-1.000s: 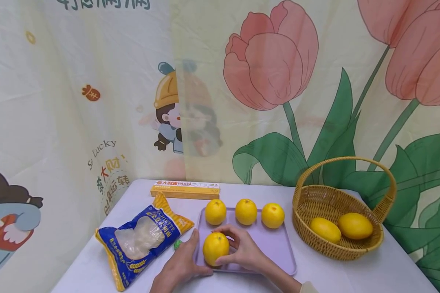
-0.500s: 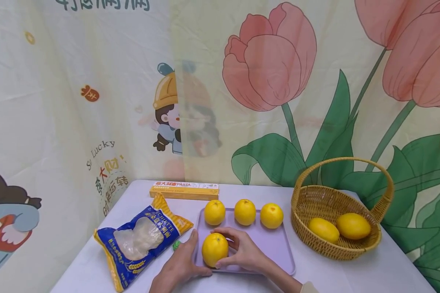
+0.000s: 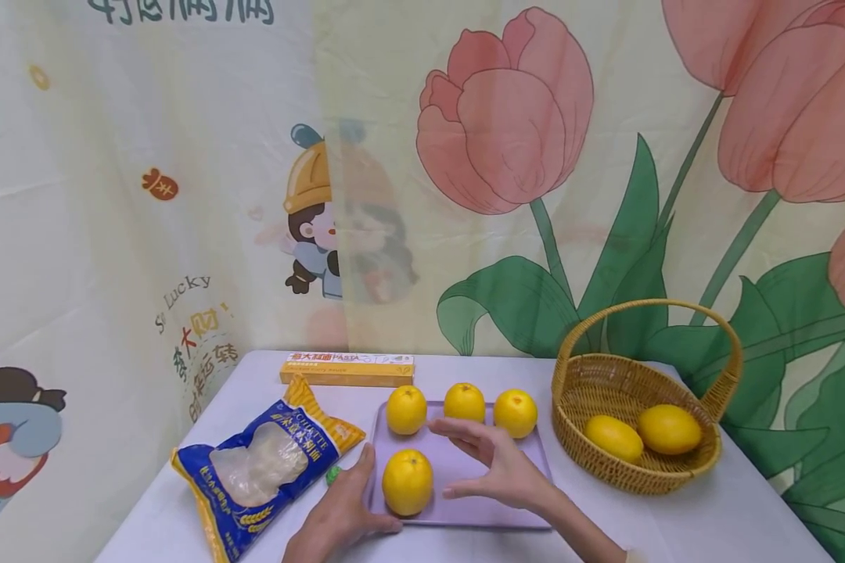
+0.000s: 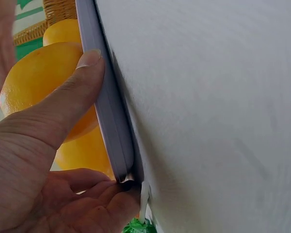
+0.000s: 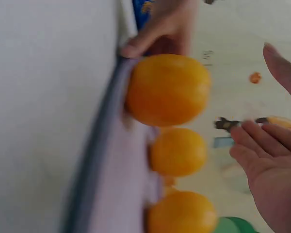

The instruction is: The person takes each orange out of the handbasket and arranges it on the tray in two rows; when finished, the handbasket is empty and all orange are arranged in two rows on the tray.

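A lilac tray (image 3: 458, 512) bears an orange (image 3: 408, 482) at its front left and three more oranges along its back edge, among them the back left orange (image 3: 406, 410). My left hand (image 3: 341, 504) grips the tray's front left corner; in the left wrist view the thumb (image 4: 89, 63) presses the front rim (image 4: 109, 126) and the fingers bend about the corner. To the right of the front orange, above the tray, my right hand (image 3: 503, 473) holds nothing. Its thumb and fingers are spread apart, as the right wrist view also shows.
A wicker basket (image 3: 570, 438) with two yellow oval fruits (image 3: 669, 428) stands at right. On the left lies a blue and yellow pasta bag (image 3: 267, 461), with a small green thing (image 3: 333, 474) beside the left hand. A pasta box (image 3: 347, 370) lies at the back.
My right hand has let go of the front orange and moved right, its fingers opening. The orange stays on the tray. My left hand keeps its place at the corner. The head view has shifted slightly.
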Demonstrator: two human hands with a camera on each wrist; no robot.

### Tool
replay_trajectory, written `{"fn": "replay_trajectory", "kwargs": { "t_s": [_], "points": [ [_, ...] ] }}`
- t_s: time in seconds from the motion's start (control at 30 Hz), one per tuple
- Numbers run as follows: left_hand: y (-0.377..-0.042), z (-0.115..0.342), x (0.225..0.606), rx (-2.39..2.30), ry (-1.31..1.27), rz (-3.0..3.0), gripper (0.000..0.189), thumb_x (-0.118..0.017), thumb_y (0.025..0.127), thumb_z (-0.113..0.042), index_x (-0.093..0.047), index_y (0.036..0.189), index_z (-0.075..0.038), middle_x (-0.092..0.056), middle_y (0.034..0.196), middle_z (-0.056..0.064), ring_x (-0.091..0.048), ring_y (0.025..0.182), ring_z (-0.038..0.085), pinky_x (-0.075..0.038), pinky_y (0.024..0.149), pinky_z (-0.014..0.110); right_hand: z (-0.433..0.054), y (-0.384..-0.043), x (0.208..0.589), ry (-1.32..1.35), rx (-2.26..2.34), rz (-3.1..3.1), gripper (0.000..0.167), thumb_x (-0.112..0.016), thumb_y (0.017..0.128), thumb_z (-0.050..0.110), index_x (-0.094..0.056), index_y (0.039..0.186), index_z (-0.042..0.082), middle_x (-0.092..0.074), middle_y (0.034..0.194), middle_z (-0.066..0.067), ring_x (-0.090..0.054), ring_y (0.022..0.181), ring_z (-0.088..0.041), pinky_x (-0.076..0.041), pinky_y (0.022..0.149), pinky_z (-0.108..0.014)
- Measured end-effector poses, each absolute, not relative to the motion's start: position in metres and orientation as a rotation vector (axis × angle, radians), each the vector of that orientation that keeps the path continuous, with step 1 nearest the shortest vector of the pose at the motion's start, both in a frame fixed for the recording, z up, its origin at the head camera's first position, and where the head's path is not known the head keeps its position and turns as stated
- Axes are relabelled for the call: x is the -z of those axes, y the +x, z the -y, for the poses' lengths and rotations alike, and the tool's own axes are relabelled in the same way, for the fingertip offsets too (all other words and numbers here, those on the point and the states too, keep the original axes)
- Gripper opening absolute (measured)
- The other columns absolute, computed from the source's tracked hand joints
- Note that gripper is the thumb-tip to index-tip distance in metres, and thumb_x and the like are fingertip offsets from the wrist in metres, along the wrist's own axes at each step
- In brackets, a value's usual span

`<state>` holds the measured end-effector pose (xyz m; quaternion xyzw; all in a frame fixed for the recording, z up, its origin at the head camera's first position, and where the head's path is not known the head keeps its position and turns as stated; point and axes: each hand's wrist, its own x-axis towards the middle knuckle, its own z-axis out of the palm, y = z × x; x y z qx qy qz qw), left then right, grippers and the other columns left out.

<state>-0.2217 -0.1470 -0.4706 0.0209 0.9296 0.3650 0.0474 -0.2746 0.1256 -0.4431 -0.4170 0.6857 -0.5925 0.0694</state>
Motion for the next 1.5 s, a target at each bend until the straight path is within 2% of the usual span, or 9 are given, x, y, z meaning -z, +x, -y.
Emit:
{"fn": "replay_trajectory", "kwargs": {
  "t_s": [0.13, 0.27, 0.4, 0.53, 0.77, 1.03, 1.2, 1.37, 1.5],
  "points": [
    [-0.223, 0.147, 0.471, -1.114, 0.043, -2.807, 0.133, -0.106, 0.063, -0.026, -0.028, 0.165, 0.010, -0.036, 0.166, 0.034, -0.038, 0.152, 0.055, -0.032, 0.124, 0.072, -0.158, -0.263, 0.412, -1.415, 1.758, -2.045, 0.073, -0.087, 0.085, -0.007, -0.054, 0.150, -0.008, -0.058, 0.152, -0.031, -0.057, 0.145, -0.019, -0.044, 0.122, -0.033],
    [-0.223, 0.147, 0.472, -1.118, 0.070, -2.814, 0.133, -0.106, 0.063, -0.026, -0.027, 0.164, 0.011, -0.035, 0.166, 0.035, -0.037, 0.152, 0.055, -0.031, 0.124, 0.071, -0.199, -0.261, 0.385, -1.479, 1.726, -2.066, 0.057, -0.078, 0.089, -0.015, -0.059, 0.143, -0.009, -0.068, 0.141, -0.025, -0.066, 0.134, -0.023, -0.055, 0.114, -0.037],
    [-0.222, 0.148, 0.472, -1.126, 0.110, -2.836, 0.133, -0.106, 0.062, -0.025, -0.027, 0.163, 0.013, -0.036, 0.165, 0.036, -0.038, 0.151, 0.055, -0.032, 0.124, 0.070, -0.252, -0.273, 0.378, -1.362, 1.727, -2.088, 0.036, -0.059, 0.099, -0.019, -0.065, 0.134, -0.010, -0.076, 0.128, -0.018, -0.075, 0.118, -0.026, -0.063, 0.103, -0.035],
    [-0.222, 0.149, 0.472, -1.121, 0.109, -2.848, 0.133, -0.106, 0.062, -0.024, -0.028, 0.163, 0.014, -0.036, 0.164, 0.037, -0.039, 0.151, 0.055, -0.032, 0.125, 0.069, -0.303, -0.294, 0.390, -1.117, 1.647, -2.205, 0.022, -0.049, 0.109, -0.008, -0.065, 0.123, -0.016, -0.080, 0.112, -0.013, -0.078, 0.102, -0.025, -0.066, 0.094, -0.033],
    [-0.221, 0.151, 0.470, -1.121, 0.085, -2.840, 0.133, -0.106, 0.063, -0.025, -0.027, 0.163, 0.013, -0.034, 0.166, 0.036, -0.037, 0.152, 0.054, -0.031, 0.125, 0.069, -0.336, -0.327, 0.404, -0.703, 1.406, -2.483, 0.032, -0.054, 0.115, 0.017, -0.068, 0.116, -0.011, -0.077, 0.105, -0.012, -0.075, 0.095, -0.019, -0.065, 0.087, -0.025],
    [-0.221, 0.149, 0.473, -1.166, 0.151, -2.850, 0.133, -0.105, 0.062, -0.022, -0.026, 0.162, 0.016, -0.034, 0.164, 0.039, -0.038, 0.151, 0.057, -0.030, 0.125, 0.070, -0.349, -0.344, 0.375, -0.500, 1.372, -2.768, 0.052, -0.044, 0.118, 0.034, -0.067, 0.126, -0.012, -0.075, 0.117, -0.021, -0.073, 0.100, -0.014, -0.064, 0.091, -0.027],
    [-0.221, 0.149, 0.474, -1.136, 0.115, -2.855, 0.133, -0.106, 0.061, -0.022, -0.028, 0.162, 0.015, -0.034, 0.165, 0.038, -0.038, 0.151, 0.056, -0.031, 0.125, 0.069, -0.358, -0.358, 0.371, -0.453, 1.268, -2.717, 0.054, -0.045, 0.118, 0.036, -0.064, 0.130, -0.013, -0.074, 0.118, -0.021, -0.072, 0.100, -0.022, -0.065, 0.088, -0.029],
    [-0.221, 0.149, 0.474, -1.135, 0.123, -2.866, 0.133, -0.106, 0.061, -0.023, -0.028, 0.162, 0.015, -0.035, 0.164, 0.038, -0.039, 0.150, 0.056, -0.032, 0.125, 0.069, -0.358, -0.373, 0.370, -0.481, 1.208, -2.656, 0.053, -0.057, 0.114, 0.034, -0.061, 0.138, -0.013, -0.075, 0.125, -0.022, -0.072, 0.115, -0.036, -0.065, 0.098, -0.037],
    [-0.221, 0.148, 0.474, -1.144, 0.131, -2.860, 0.133, -0.106, 0.062, -0.022, -0.027, 0.162, 0.015, -0.034, 0.164, 0.038, -0.038, 0.150, 0.056, -0.031, 0.125, 0.070, -0.355, -0.379, 0.370, -0.522, 1.129, -2.580, 0.056, -0.064, 0.110, 0.032, -0.059, 0.144, -0.012, -0.072, 0.133, -0.022, -0.068, 0.123, -0.042, -0.058, 0.109, -0.054]
  ]
}}
